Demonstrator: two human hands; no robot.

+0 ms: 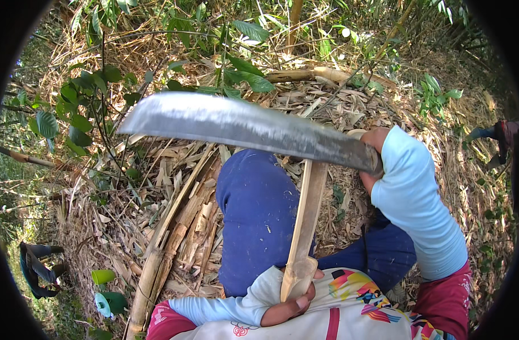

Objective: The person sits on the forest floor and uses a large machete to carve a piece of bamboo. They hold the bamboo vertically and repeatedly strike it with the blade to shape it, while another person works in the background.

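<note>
Your left hand (290,309), six o'clock, grips long pale bamboo strip (307,221); right hand (377,138), three o'clock, clenches curved grey-metal machete (242,122). Likely trimming; next needs steady strip.

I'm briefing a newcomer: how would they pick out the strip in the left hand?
Find the machete reaching left from the right hand. Below it, a pale strip slants down past the blue trousers to the left hand. Unlike the longer bamboo lying at left, it is short, straight and held.

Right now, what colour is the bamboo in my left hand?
Pale tan; the bamboo shows best in the head view.
</note>
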